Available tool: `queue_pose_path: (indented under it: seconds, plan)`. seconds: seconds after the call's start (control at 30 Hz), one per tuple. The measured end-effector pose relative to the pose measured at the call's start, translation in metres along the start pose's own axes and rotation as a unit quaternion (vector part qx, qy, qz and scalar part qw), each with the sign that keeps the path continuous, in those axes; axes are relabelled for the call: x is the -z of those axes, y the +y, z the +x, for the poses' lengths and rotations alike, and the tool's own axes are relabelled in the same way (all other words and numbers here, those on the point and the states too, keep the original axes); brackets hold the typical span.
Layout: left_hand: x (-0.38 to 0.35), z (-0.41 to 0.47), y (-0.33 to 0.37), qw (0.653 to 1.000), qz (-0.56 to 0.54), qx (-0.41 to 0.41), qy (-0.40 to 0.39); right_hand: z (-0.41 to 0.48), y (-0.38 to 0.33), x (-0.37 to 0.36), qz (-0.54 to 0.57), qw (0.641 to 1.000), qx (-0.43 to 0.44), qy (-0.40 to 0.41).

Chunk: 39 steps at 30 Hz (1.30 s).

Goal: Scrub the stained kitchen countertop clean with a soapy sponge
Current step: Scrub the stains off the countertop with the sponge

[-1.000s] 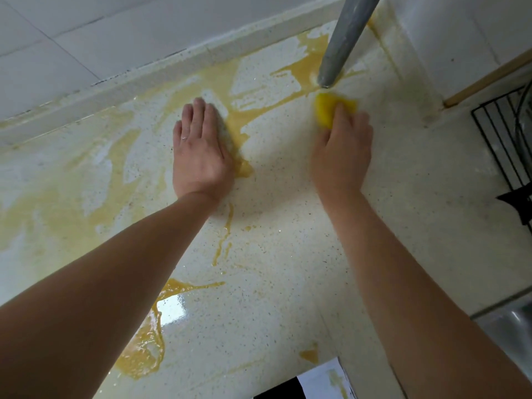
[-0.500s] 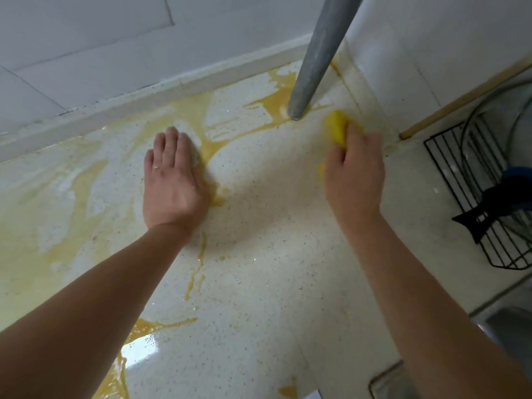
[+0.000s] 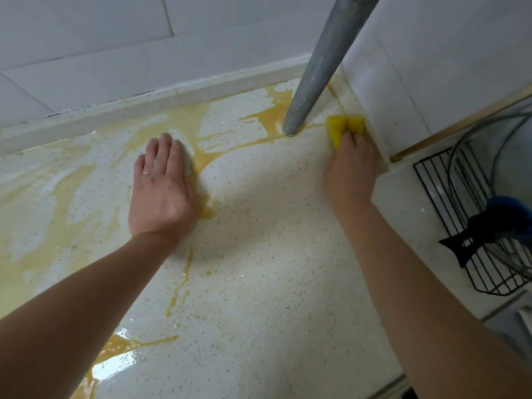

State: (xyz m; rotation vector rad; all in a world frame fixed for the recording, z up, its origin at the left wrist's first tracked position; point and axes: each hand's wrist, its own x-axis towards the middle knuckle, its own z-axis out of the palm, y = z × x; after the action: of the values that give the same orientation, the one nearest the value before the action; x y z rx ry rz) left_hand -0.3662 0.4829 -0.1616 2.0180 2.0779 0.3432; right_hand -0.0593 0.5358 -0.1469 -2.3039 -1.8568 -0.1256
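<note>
The speckled cream countertop (image 3: 259,226) carries yellow-brown stains (image 3: 201,156) along its back and left, plus a wet puddle (image 3: 121,355) near the front left. My right hand (image 3: 349,171) grips a yellow sponge (image 3: 342,126), folded, pressed onto the counter in the back right corner against the white tiled side wall. My left hand (image 3: 161,188) lies flat on the counter with straight fingers, its edge touching a stain. A ring shows on one finger.
A grey metal pipe (image 3: 319,64) rises from the counter just left of the sponge. White tiled walls (image 3: 115,53) bound the back and right. A black wire rack (image 3: 454,220) with a glass lid and a black-and-blue utensil stands at the right.
My right hand has carried the sponge from in front of the pipe to the right, into the corner by the side wall. My left hand stays flat in place.
</note>
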Motion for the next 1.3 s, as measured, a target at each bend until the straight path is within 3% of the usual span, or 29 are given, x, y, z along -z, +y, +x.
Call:
queue_pose_path:
  seconds: [0.17, 0.33, 0.47, 0.7, 0.87, 1.0, 1.3]
  plan:
    - [0.001, 0.000, -0.002, 1.000, 0.000, -0.001, 0.002, 0.055, -0.022, -0.006, 0.054, 0.996, 0.064, 0.001]
    - [0.001, 0.002, 0.001, 1.000, -0.003, -0.003, 0.010, 0.109, -0.034, -0.024, 0.056, 0.987, 0.130, -0.081]
    - [0.001, 0.002, 0.002, 1.000, -0.004, -0.008, 0.017, 0.110, -0.033, -0.022, 0.035, 0.987, 0.130, -0.089]
    - [0.003, 0.002, 0.003, 1.000, -0.006, -0.010, 0.014, 0.046, -0.009, 0.001, 0.045, 0.991, 0.120, -0.026]
    - [0.001, 0.004, 0.001, 1.000, -0.004, -0.010, 0.020, 0.100, -0.028, 0.001, 0.048, 0.989, 0.132, 0.037]
    - [0.000, 0.005, 0.000, 1.000, -0.005, -0.009, 0.017, 0.128, -0.042, -0.016, 0.001, 0.984, 0.146, -0.099]
    - [0.000, 0.005, 0.000, 1.000, -0.006, -0.004, 0.018, 0.120, -0.046, -0.029, -0.103, 0.983, 0.130, -0.080]
